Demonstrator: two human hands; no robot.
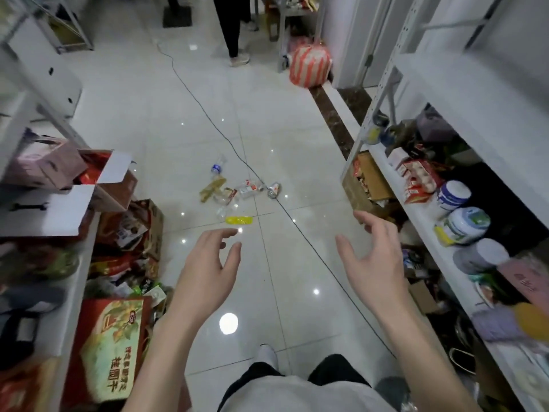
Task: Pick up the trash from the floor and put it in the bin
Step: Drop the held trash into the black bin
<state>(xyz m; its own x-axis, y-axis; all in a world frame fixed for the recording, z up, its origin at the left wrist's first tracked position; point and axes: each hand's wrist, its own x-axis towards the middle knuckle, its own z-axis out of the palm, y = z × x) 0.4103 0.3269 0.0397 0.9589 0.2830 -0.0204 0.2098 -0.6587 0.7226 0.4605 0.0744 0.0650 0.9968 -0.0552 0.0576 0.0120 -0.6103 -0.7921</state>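
Observation:
Trash lies scattered on the white tiled floor ahead of me: a clear plastic bottle [218, 167] with a blue label, a tan wrapper [212, 187], a crumpled clear bottle [249, 188], a small can [274, 190] and a yellow wrapper [239, 220]. My left hand [208, 263] hovers just short of the yellow wrapper, fingers relaxed and empty. My right hand [371, 257] is raised to the right of the pile, fingers spread, holding nothing. No bin is in view.
A black cable [208, 117] runs diagonally across the floor past the can. Boxes and bags [124, 221] crowd the left side. Stocked white shelves [430, 185] line the right. A striped bag [310, 65] and another person's legs [234, 34] stand at the far end.

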